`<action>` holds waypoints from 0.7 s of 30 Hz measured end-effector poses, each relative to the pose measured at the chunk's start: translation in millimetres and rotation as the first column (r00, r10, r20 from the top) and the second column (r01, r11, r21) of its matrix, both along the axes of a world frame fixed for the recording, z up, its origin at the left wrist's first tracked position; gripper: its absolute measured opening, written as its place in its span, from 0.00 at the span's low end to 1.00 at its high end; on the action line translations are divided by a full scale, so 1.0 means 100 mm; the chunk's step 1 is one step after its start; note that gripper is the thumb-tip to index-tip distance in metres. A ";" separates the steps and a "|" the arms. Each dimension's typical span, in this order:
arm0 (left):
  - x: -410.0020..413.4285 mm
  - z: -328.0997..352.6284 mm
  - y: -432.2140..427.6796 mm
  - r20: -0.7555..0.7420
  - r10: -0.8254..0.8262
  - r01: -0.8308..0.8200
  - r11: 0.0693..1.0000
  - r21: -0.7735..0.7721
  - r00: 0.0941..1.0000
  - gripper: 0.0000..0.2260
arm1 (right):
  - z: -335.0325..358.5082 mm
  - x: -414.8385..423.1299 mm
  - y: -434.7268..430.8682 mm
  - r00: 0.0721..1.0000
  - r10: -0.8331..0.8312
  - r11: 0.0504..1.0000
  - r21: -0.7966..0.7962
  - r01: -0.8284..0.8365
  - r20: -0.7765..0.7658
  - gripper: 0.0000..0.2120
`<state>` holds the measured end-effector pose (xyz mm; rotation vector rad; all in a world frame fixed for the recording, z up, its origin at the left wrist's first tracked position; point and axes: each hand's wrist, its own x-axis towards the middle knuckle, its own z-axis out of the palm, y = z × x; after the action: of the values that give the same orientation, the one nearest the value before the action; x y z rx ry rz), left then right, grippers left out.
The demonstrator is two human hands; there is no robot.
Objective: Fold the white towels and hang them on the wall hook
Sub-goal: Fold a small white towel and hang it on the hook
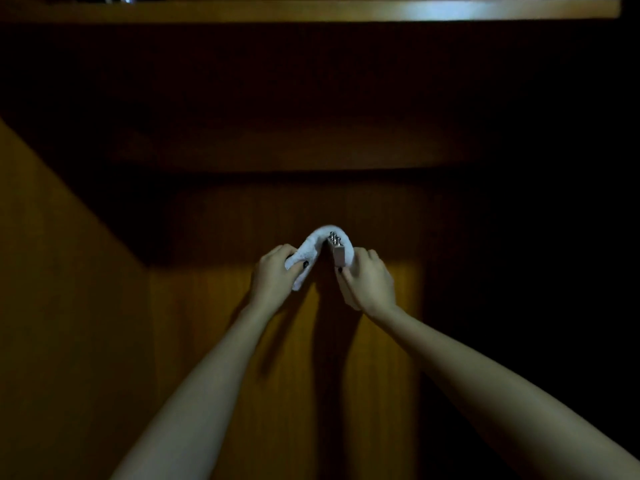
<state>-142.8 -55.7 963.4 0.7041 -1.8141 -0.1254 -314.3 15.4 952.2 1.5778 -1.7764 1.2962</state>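
**Q:** Fingers first. What have they got?

**A:** Left hand (277, 275): fingers curled round one end of the towel (308, 249), thumb pressed on its front. Right hand (369, 282): fingers curled round the other end, just beside the hook (336, 252). Both holding, neither spread.

**Q:** And the towel itself?

**A:** Arched over the top of the hook, an end coming down each side into my hands. The hook sits on the wood wall (207, 341).

**Q:** How will it handle?

**A:** I judge it soft, light and limp, so it takes whatever shape I pull. The hook looks like smooth metal, so uneven ends could slide off. Best hold is where I am now, close under the hook on both sides, drawing down evenly.

**Q:** What can't you make out?

**A:** The right end is mostly behind my own hand. I can't tell how neat the fold is, or how the towel seats behind the hook. The light is poor, and everything above is dark up to a lit shelf (346, 10) edge. No other towels in view.
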 end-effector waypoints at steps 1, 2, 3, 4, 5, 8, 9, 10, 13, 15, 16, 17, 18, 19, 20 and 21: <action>0.03 -0.01 -0.02 0.016 0.002 -0.002 1.000 -0.012 1.000 0.03 | 0.01 -0.02 0.00 1.000 0.009 1.000 -0.026 -0.009 -0.008 0.14; 0.06 -0.01 -0.04 0.041 0.008 -0.007 1.000 -0.030 0.999 0.03 | 0.04 -0.06 0.01 1.000 0.014 0.998 -0.058 -0.015 -0.019 0.12; 0.10 -0.02 -0.05 0.061 0.020 -0.017 0.999 -0.051 0.998 0.02 | 0.09 -0.09 0.03 0.999 0.015 0.996 -0.090 -0.017 -0.029 0.12; 0.15 -0.01 -0.06 0.073 0.034 -0.029 0.997 -0.074 0.997 0.01 | 0.15 -0.14 0.04 0.999 0.017 0.993 -0.118 -0.022 -0.040 0.12; 0.19 -0.02 -0.08 0.080 0.049 -0.041 0.994 -0.097 0.996 0.02 | 0.22 -0.18 0.06 0.998 0.025 0.991 -0.132 -0.032 -0.056 0.12; 0.25 -0.04 -0.10 0.130 0.056 -0.034 0.986 -0.165 0.990 0.08 | 0.35 -0.32 0.12 0.993 0.076 0.991 -0.103 -0.085 -0.095 0.15; 0.24 -0.06 -0.10 0.165 0.047 -0.016 0.983 -0.181 0.985 0.10 | 0.34 -0.34 0.13 0.991 0.090 0.992 -0.081 -0.098 -0.103 0.15; 0.22 -0.09 -0.08 0.207 0.035 0.006 0.981 -0.193 0.978 0.12 | 0.31 -0.35 0.14 0.988 0.103 0.992 -0.066 -0.110 -0.111 0.16; 0.12 -0.18 -0.05 0.312 0.036 0.029 0.979 -0.200 0.949 0.16 | 0.16 -0.30 0.11 0.983 0.139 0.989 -0.025 -0.143 -0.119 0.17; 0.06 -0.20 -0.02 0.330 0.061 0.003 0.982 -0.190 0.942 0.18 | 0.06 -0.24 0.08 0.979 0.181 0.983 -0.017 -0.183 -0.096 0.17; 0.03 -0.21 0.00 0.332 0.060 0.000 0.984 -0.177 0.941 0.18 | 0.03 -0.21 0.08 0.976 0.207 0.978 -0.019 -0.209 -0.071 0.17; 0.00 -0.21 0.03 0.334 0.042 0.010 0.988 -0.152 0.942 0.18 | 0.00 -0.18 0.07 0.972 0.231 0.972 -0.021 -0.232 -0.043 0.18; -0.02 -0.22 0.06 0.338 0.013 0.028 0.993 -0.115 0.941 0.16 | -0.02 -0.15 0.08 0.968 0.252 0.967 -0.023 -0.252 -0.016 0.19; -0.03 -0.22 0.07 0.344 -0.016 0.046 0.996 -0.081 0.939 0.16 | -0.04 -0.13 0.08 0.964 0.266 0.964 -0.020 -0.266 0.012 0.20; -0.04 -0.23 0.08 0.343 -0.034 0.059 0.996 -0.064 0.939 0.16 | -0.07 -0.12 0.10 0.960 0.276 0.961 -0.014 -0.276 0.035 0.20; -0.05 -0.24 0.08 0.342 -0.041 0.065 0.996 -0.058 0.939 0.18 | -0.10 -0.11 0.12 0.958 0.283 0.959 -0.004 -0.283 0.053 0.20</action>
<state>-147.9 -47.6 939.0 0.6577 -2.1591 0.0259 -325.0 27.2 942.4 1.8691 -1.6257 1.4763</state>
